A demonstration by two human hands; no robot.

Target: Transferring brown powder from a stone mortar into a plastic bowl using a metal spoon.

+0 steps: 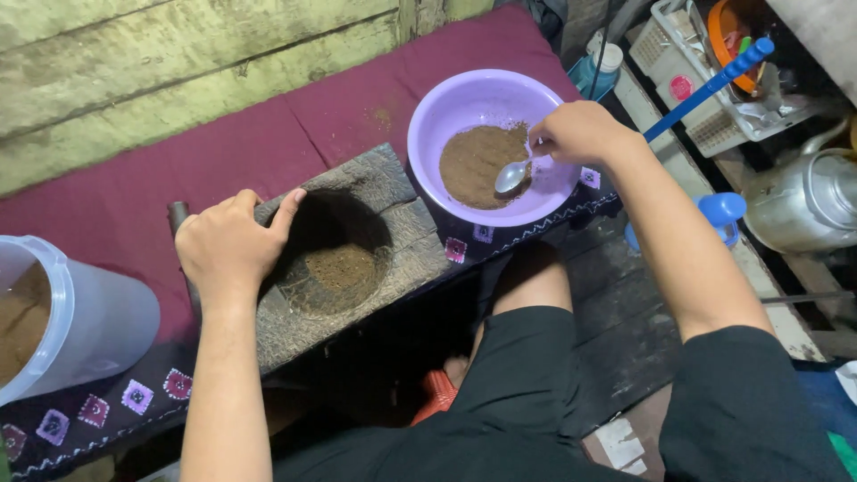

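Two hands at work. Right hand (580, 132) pinches a metal spoon (513, 176), bowl resting on brown powder (478, 165) in the purple basin (446, 103). Left hand (228, 245) grips the wooden mortar (375, 268) rim, covering its left edge. Plastic jar (62, 312) cut off at left.

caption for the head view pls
Right hand holds a spoon over brown powder in a purple bowl; left hand grips a stone mortar.

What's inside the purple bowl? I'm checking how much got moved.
The bowl holds a mound of brown powder with a spoon tip in it. The bowl's bottom under the mound is hidden.
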